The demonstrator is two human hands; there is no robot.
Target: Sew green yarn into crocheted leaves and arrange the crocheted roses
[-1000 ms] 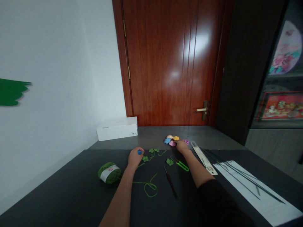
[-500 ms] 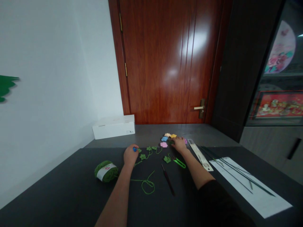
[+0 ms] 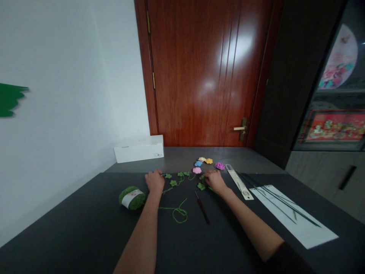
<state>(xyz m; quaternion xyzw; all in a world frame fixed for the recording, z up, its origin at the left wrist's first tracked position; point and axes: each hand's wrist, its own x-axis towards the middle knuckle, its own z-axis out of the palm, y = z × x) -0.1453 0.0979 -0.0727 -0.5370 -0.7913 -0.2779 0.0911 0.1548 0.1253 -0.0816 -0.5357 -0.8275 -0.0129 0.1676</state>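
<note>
My left hand (image 3: 154,181) rests at the left end of a row of green crocheted leaves (image 3: 173,183), its fingers curled; whatever it grips is hidden. My right hand (image 3: 214,180) has closed fingers beside a lone green leaf (image 3: 201,186), with a bit of green at the fingertips too small to name. Beyond it lie pink (image 3: 197,170), blue (image 3: 198,163), yellow (image 3: 209,161) and purple (image 3: 219,166) crocheted flowers. A dark-handled crochet hook (image 3: 203,209) lies between my forearms. Green yarn (image 3: 180,215) loops near the labelled ball (image 3: 132,198) by my left forearm.
A white box (image 3: 139,150) stands at the back left against the wall. On the right are a long pale packet (image 3: 239,183) and a white sheet (image 3: 310,232) with thin dark green stems across it. A wooden door (image 3: 196,76) rises behind the table.
My right hand has moved back toward me, uncovering the purple flower and covering most of the green snips. The blue item in my left hand no longer shows. The view has shifted slightly.
</note>
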